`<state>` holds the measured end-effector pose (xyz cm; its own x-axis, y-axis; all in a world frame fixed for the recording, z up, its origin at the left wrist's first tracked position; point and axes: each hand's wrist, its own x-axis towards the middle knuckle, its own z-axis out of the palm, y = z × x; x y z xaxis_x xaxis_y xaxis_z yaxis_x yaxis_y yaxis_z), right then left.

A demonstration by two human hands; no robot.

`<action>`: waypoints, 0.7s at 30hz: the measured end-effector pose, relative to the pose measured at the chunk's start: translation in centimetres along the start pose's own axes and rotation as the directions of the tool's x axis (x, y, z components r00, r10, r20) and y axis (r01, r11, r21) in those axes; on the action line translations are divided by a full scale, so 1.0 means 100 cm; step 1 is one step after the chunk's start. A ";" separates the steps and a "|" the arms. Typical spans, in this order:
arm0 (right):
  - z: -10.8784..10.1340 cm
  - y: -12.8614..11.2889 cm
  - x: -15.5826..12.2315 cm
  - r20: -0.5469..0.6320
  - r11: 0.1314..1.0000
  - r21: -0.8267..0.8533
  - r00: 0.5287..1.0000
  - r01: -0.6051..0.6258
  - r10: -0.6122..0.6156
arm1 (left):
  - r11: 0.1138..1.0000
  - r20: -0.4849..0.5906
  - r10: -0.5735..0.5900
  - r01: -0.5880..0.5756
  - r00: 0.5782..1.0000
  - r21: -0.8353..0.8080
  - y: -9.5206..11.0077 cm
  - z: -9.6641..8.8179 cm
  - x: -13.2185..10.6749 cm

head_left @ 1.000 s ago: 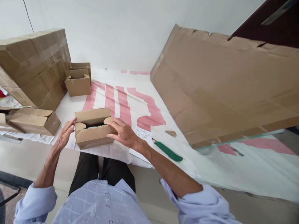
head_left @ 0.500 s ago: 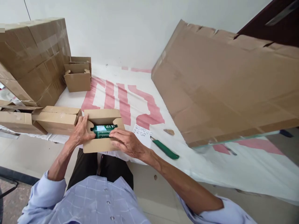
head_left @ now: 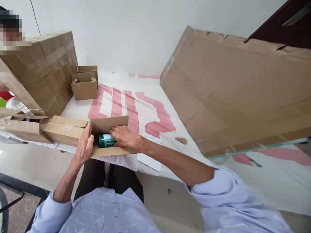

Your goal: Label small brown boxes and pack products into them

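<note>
A small open cardboard box (head_left: 108, 124) sits at the near edge of the table, its lid flap standing up at the back. Inside lies a dark green bottle with a pale label (head_left: 106, 141). My left hand (head_left: 84, 147) wraps round the box's left end, fingers closed on it. My right hand (head_left: 123, 136) reaches into the box from the right, fingers lying over the bottle and pressing on it.
A closed small box (head_left: 63, 130) lies just left of the open one, another (head_left: 23, 127) beyond it. A big taped carton (head_left: 40, 69) stands at back left beside small open boxes (head_left: 84, 86). A large cardboard sheet (head_left: 233, 94) leans at right.
The box flaps were closed over a second ago, then opened to show the bottle. My right hand has moved into the box onto the bottle. My forearm now hides the green-handled knife.
</note>
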<state>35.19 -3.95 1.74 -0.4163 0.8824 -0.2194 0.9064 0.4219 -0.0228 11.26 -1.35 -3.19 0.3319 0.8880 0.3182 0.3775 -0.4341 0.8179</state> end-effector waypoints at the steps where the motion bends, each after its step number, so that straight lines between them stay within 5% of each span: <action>1: 0.002 -0.001 0.005 0.018 1.000 -0.004 1.000 0.007 -0.007 | 1.000 0.000 0.001 -0.001 1.000 0.017 0.001 0.000 0.000; 11: 0.038 0.020 0.012 -0.038 0.983 0.132 0.992 0.128 -0.124 | 0.999 -0.053 0.026 -0.025 0.998 0.021 -0.005 0.004 -0.009; 17: 0.025 0.020 0.004 -0.073 0.955 0.275 0.993 0.106 -0.090 | 0.999 -0.042 0.023 -0.021 0.999 0.027 -0.006 0.005 -0.009; 21: 0.017 0.011 0.012 0.005 0.955 0.287 0.997 0.077 -0.082 | 0.995 0.002 0.073 -0.073 0.997 0.064 -0.002 0.008 -0.005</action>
<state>35.82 -2.79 -0.25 -0.4885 0.8440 -0.2215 0.8541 0.4107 -0.3191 11.71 -1.79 -3.89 0.3605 0.8537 0.3758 0.4065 -0.5064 0.7604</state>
